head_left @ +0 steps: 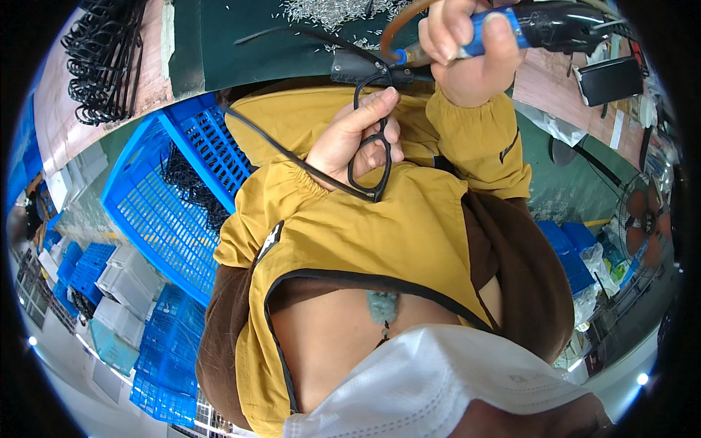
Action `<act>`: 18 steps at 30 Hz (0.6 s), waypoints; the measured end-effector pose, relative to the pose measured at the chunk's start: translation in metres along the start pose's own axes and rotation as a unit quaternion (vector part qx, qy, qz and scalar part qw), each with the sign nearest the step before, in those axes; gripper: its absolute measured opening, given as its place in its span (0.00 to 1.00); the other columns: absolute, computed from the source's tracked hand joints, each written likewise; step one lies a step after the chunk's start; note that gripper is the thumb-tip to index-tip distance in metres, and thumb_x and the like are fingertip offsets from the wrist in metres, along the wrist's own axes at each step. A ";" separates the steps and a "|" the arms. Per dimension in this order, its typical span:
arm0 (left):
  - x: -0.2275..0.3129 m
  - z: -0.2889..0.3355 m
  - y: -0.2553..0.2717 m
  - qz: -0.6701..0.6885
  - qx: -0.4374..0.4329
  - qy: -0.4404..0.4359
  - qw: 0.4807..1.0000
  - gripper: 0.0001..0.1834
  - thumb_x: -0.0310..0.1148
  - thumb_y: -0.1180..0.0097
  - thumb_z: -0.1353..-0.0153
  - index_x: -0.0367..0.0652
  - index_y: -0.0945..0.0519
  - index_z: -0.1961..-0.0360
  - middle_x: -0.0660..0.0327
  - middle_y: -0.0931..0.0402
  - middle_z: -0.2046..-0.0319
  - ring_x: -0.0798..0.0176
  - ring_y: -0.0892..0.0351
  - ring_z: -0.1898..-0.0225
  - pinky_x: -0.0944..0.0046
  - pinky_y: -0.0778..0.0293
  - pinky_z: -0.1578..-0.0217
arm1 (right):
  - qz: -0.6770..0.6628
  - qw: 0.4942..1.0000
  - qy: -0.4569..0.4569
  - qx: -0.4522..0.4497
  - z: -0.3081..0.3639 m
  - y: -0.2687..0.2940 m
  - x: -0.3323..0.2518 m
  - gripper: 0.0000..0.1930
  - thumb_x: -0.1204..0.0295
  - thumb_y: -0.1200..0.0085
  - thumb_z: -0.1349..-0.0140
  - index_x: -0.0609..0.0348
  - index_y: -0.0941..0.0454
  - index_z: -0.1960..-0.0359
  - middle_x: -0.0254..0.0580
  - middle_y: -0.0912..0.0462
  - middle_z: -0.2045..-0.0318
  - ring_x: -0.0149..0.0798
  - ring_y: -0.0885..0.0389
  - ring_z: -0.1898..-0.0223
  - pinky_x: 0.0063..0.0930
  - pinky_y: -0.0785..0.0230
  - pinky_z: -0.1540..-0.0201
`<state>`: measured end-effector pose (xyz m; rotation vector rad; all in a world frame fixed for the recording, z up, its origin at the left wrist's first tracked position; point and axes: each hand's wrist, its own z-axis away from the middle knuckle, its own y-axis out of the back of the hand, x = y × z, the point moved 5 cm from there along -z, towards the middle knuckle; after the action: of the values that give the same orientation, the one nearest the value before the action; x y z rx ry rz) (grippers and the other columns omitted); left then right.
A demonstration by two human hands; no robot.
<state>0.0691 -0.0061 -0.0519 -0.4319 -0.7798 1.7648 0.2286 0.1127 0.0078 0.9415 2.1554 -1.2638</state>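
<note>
My left hand (358,135) is closed around a black eyeglass frame (384,175), in front of my yellow sleeved apron. One temple arm of the frame stretches left over the sleeve, the other over the green mat. My right hand (478,55) grips an electric screwdriver (511,31) with a blue and black body. Its tip points left, at the frame's upper hinge end by a small black block (354,67) on the table edge. Whether the tip touches a screw is too small to tell. Small silver screw-like pieces (328,11) lie heaped on the green mat (212,44).
A stack of black eyeglass frames (106,62) lies on the table at far left. Below it stands a blue plastic basket (157,226) holding black frame parts (191,182). On the right sit a black box (612,80) and a fan (646,219). Blue crates (164,358) stand behind me.
</note>
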 end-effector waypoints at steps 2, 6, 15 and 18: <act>0.004 0.004 0.001 -0.006 0.016 -0.010 1.000 0.18 0.49 0.44 0.25 0.50 0.26 0.45 0.68 0.27 0.79 0.69 0.24 0.83 0.77 0.39 0.92 | -0.035 0.994 -0.042 0.090 0.007 0.001 0.002 0.16 0.57 0.43 0.29 0.45 0.26 0.45 0.30 0.28 0.74 0.30 0.27 0.76 0.25 0.36 0.76; 0.009 0.006 0.002 -0.004 0.007 -0.028 1.000 0.16 0.47 0.45 0.25 0.51 0.25 0.45 0.70 0.29 0.80 0.71 0.27 0.85 0.77 0.40 0.91 | -0.030 0.997 -0.049 0.057 0.003 -0.013 0.008 0.17 0.60 0.38 0.32 0.46 0.26 0.45 0.31 0.28 0.76 0.31 0.27 0.76 0.26 0.36 0.76; 0.013 -0.003 0.016 0.001 -0.134 -0.043 0.990 0.16 0.46 0.50 0.22 0.49 0.26 0.44 0.71 0.34 0.82 0.73 0.35 0.87 0.73 0.41 0.89 | 0.036 0.995 -0.055 0.076 -0.006 -0.019 0.027 0.17 0.60 0.37 0.33 0.51 0.34 0.61 0.34 0.31 0.79 0.29 0.33 0.84 0.25 0.41 0.82; 0.012 -0.005 0.013 0.014 -0.100 -0.034 0.994 0.13 0.42 0.49 0.23 0.48 0.25 0.45 0.69 0.35 0.83 0.70 0.36 0.88 0.72 0.42 0.90 | -0.006 0.996 -0.058 0.067 -0.009 -0.013 0.030 0.16 0.60 0.38 0.34 0.52 0.34 0.61 0.33 0.31 0.79 0.29 0.34 0.85 0.23 0.42 0.84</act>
<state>0.0592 0.0044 -0.0638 -0.5196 -1.0085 1.7426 0.1985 0.1255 -0.0013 0.8865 2.0105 -1.4478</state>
